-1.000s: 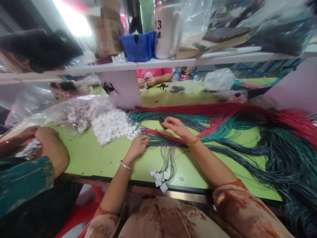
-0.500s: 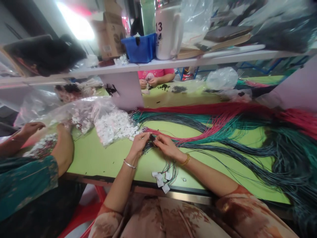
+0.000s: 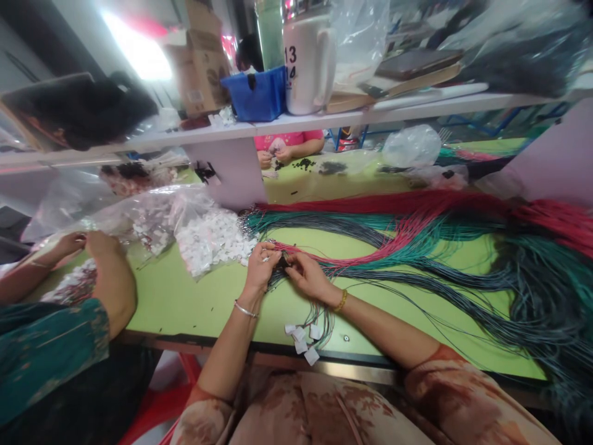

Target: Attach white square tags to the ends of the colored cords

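Observation:
Between my two hands is a small black piece [image 3: 283,259], too small to make out its kind. My left hand [image 3: 262,267] is closed on its left side, fingertips pinched together. From the right, my right hand [image 3: 309,275] pinches at the same piece with thumb and forefinger. Red wires [image 3: 352,261], green wires [image 3: 403,252] and dark grey wires [image 3: 417,284] run from behind my hands to the right. Below my hands, a few thin wires end in several white connectors [image 3: 300,339] near the table edge.
A bag of white connectors [image 3: 210,241] lies left of my hands. A co-worker's hands [image 3: 88,244] work at the far left. Above stands a shelf [image 3: 222,135] with a blue bin [image 3: 259,96] and a white mug [image 3: 306,68]. A small metal ring [image 3: 346,338] lies near the front edge.
My left fingers have shifted slightly on the black piece, with some fingers now raised. The co-worker's hands at the left have come together. The view has moved slightly.

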The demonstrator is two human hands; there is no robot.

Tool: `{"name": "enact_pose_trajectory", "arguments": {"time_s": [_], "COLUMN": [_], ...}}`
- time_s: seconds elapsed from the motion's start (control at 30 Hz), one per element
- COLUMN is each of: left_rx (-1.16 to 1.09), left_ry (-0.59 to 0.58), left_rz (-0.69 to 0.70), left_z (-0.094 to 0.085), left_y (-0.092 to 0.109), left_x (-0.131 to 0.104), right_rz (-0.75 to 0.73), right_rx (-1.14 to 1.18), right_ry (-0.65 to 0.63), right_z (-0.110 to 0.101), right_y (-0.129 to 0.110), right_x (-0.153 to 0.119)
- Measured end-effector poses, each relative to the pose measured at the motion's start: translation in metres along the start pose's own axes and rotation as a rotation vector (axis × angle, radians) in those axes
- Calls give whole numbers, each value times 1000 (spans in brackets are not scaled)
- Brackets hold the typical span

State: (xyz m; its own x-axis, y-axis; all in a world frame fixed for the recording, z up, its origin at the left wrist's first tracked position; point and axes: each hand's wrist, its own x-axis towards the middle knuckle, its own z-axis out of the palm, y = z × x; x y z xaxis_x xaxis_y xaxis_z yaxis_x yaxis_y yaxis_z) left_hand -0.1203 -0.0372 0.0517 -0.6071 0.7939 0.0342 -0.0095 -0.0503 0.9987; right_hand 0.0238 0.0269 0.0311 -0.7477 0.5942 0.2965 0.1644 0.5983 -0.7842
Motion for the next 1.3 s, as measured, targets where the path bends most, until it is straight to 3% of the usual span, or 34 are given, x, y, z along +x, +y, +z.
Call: {"name": "enact_pose_trajectory", "arguments": {"time_s": [0.1, 0.2, 0.27, 0.33, 0.43, 0.5, 0.67, 0.87, 0.93, 1.1, 1.17, 1.3], "left_rx": [-14, 32, 88, 168, 278, 324, 391, 439, 479, 578, 610, 638], "left_ry": [2, -17, -33, -59, -96, -99, -107, -102, -103, -64, -44, -22], "left_rz": [3, 51, 120, 197, 267, 299, 397, 471, 524, 632, 634, 623], "left_z": [-1, -3, -4, -5, -6, -7, -11, -11, -11, -9, -9, -9], "left_y": [-4, -5, -3, 0, 6, 9, 14, 17, 15, 6, 2, 0], "left_x": [-1, -1, -1, -3, -8, -11, -15, -16, -16, -16, -16, -15], "right_rz": [-70, -83, -14, 101, 281, 320, 250, 348, 423, 499, 489, 384], "right_rx": [-195, -223, -185, -102, 94, 160, 246, 488, 580, 722, 622, 345], "right_ry": [-19, 89, 146, 30, -396, -550, -595, -841, -808, -345, -361, -561], "right_z": [-15, -36, -47, -50, -44, -37, -31, -29, -23, -13, -14, -16], "right_y": [-18, -34, -34, -24, -5, 3, 4, 6, 7, 7, 8, 11], "right_x": [-3, 7, 23, 43, 66, 73, 78, 82, 85, 94, 96, 94]}}
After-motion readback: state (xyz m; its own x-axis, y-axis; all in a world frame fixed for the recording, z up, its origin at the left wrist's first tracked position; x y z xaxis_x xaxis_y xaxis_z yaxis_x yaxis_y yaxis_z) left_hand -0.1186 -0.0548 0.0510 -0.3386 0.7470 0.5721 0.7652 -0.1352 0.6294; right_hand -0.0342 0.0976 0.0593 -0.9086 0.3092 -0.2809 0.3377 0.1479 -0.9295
